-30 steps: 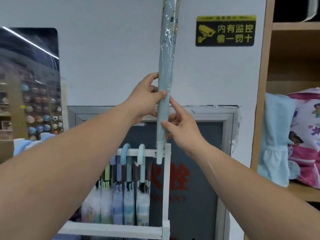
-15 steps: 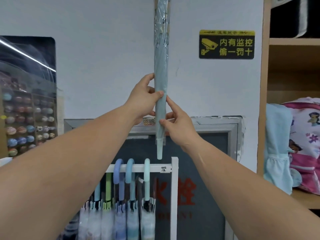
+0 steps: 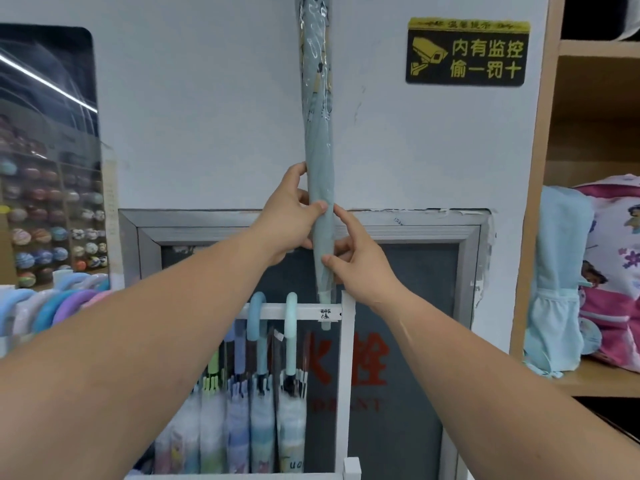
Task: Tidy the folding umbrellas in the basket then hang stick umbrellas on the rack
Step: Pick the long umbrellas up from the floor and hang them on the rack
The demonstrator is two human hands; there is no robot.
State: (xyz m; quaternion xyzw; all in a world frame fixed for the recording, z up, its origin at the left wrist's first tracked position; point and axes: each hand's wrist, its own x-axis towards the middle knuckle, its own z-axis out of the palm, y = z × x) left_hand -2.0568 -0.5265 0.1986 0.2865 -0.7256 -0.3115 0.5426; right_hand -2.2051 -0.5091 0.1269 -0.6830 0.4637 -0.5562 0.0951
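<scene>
Umbrella (image 3: pixel 318 133) lowered — tip crosses rack (image 3: pixel 346 358) | left hand (image 3: pixel 291 220), right hand (image 3: pixel 360 261) (gripping)

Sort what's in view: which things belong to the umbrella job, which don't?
Job: grey-blue stick umbrella held by left hand and right hand; white rack; hung umbrellas.
Not job: camera sign; pink backpack; pale blue bag; balls.

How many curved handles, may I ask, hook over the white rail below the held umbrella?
2: a blue handle and a mint handle side by side; the left arm may hide others.
</scene>
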